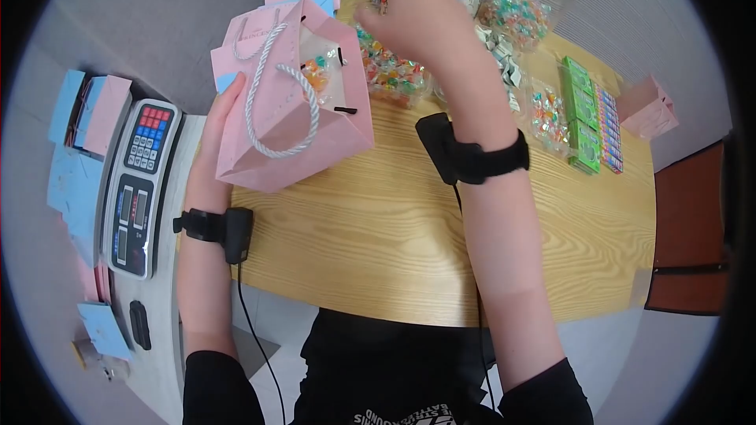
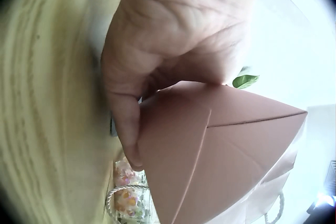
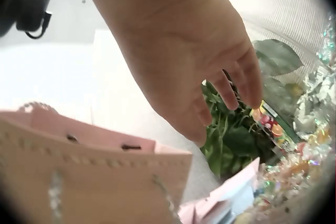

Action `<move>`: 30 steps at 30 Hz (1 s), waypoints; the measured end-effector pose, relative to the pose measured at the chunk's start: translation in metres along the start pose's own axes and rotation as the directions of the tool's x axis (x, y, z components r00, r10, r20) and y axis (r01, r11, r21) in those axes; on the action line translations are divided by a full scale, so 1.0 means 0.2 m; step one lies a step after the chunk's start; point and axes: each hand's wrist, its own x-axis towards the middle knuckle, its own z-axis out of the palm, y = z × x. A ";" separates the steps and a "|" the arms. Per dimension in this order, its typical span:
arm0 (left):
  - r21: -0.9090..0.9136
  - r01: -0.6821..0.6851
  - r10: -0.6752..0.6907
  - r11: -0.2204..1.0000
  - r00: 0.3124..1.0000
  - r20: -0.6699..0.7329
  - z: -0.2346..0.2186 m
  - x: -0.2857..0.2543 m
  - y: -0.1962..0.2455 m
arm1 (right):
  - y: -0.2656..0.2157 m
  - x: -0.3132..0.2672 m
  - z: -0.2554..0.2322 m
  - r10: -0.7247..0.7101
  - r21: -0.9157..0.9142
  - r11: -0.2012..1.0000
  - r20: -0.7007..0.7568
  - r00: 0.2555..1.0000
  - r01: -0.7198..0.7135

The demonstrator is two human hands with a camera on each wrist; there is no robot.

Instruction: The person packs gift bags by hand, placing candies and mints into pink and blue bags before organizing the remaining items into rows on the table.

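Observation:
My left hand [image 1: 221, 116] grips a pink paper gift bag [image 1: 276, 169] by its side, tilting it over the left part of the table. White rope handles [image 1: 307, 94] hang across the bag, and wrapped candies [image 1: 317, 75] show inside its open mouth. In the left wrist view the thumb lies along the pink bag wall [image 2: 184, 155]. My right hand [image 1: 417, 12] reaches over the back of the table, fingers apart and holding nothing. Its fingertips are near a small colourful fruit-print packet [image 3: 273, 121] in the right wrist view, beside green leaves [image 3: 233, 137].
Clear boxes of wrapped candies [image 1: 516, 12] line the table's back, with green packs [image 1: 581, 114] at right. Another pink bag [image 1: 647, 109] stands at the far right. A scale [image 1: 142, 189] and folded blue and pink bags [image 1: 75, 189] are at left.

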 end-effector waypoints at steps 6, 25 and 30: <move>0.050 -0.030 0.043 0.998 0.959 -0.280 0.13 -0.01 -0.02 | 0.06 -0.05 0.22 0.151 -0.119 0.987 0.475 0.867 -0.106; 0.224 0.036 0.002 0.974 0.986 -0.168 0.08 0.01 -0.03 | 0.01 -0.06 0.24 0.281 -0.127 0.957 0.620 0.732 -0.260; 0.240 0.001 0.042 0.971 0.984 -0.175 0.09 0.00 -0.04 | 0.02 -0.04 0.28 0.256 -0.140 0.966 0.659 0.707 -0.219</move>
